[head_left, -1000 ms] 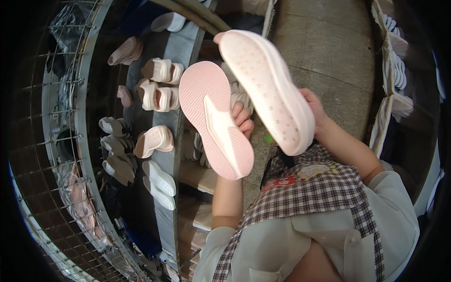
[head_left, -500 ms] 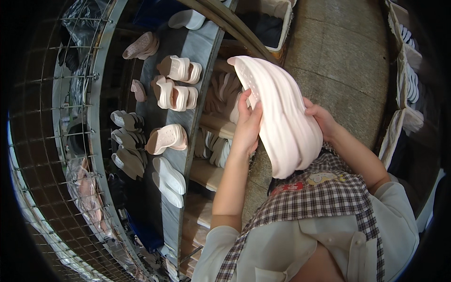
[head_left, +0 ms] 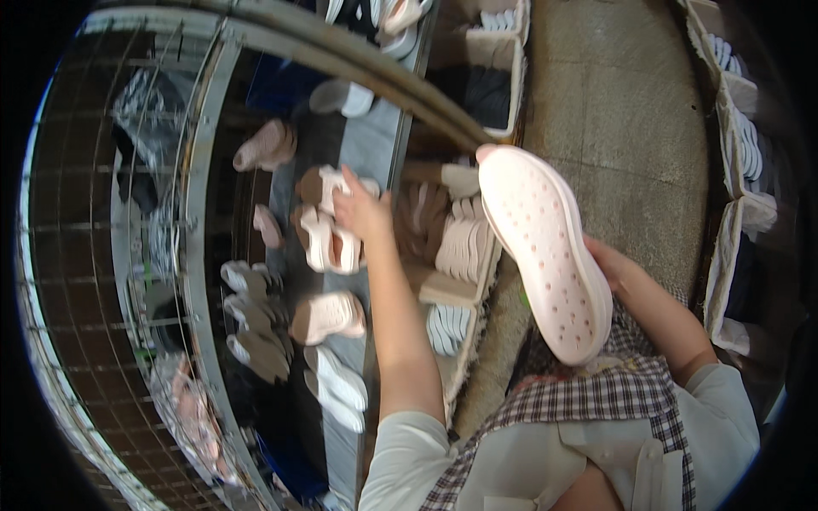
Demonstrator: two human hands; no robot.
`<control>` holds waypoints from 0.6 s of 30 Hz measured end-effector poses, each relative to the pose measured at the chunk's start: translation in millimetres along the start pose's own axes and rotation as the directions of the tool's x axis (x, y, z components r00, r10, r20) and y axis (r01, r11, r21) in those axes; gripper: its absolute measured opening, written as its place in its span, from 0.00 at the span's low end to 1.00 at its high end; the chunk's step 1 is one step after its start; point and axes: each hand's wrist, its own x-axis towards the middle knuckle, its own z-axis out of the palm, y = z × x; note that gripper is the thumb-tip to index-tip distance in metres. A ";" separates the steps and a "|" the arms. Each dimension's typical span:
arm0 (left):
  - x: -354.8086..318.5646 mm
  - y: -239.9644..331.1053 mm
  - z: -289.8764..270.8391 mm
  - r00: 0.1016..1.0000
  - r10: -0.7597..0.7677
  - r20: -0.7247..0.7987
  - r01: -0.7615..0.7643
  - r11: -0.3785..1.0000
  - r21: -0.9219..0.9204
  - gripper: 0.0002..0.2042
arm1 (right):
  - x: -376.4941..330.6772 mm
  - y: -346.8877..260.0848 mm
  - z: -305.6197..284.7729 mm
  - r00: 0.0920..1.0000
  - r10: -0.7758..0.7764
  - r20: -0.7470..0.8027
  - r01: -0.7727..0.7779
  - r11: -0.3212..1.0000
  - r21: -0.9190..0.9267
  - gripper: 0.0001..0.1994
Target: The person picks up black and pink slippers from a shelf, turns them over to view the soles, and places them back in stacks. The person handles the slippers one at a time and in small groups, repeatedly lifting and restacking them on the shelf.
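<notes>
Shifts the left hand (head_left: 363, 213), loosely spread, from the pale pink soles (head_left: 545, 260) to stacked white pieces (head_left: 330, 192) on the bench (head_left: 371, 140), leaving the soles gripped by the right hand (head_left: 609, 262) alone, before the apron (head_left: 588, 402).

The pale pink, curved foam shoe sole (head_left: 545, 255) bears darker pink dots; the brown-and-white cloth apron (head_left: 588, 400) is checked, the short-sleeved shirt (head_left: 720, 409) plain pale grey.

The pale sole (head_left: 545, 255) looks matt and dimpled, the apron (head_left: 588, 399) cloth, the floor (head_left: 618, 111) rough.
</notes>
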 end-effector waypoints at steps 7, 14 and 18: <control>15.7 -7.8 11.2 0.977 0.193 -0.093 -0.173 0.966 0.191 0.39 | -16.8 2.6 -23.5 0.997 -0.041 -0.059 0.043 0.998 0.035 0.45; -39.7 16.1 -64.0 0.901 0.228 -0.369 -0.350 0.884 -0.311 0.41 | -6.0 -5.4 -37.0 0.997 -0.079 -0.018 0.080 0.994 0.075 0.32; -142.4 45.2 -124.7 0.815 0.314 -0.487 -0.555 0.665 -0.499 0.42 | 15.3 -8.9 -32.9 0.996 -0.060 -0.063 0.061 0.998 0.024 0.33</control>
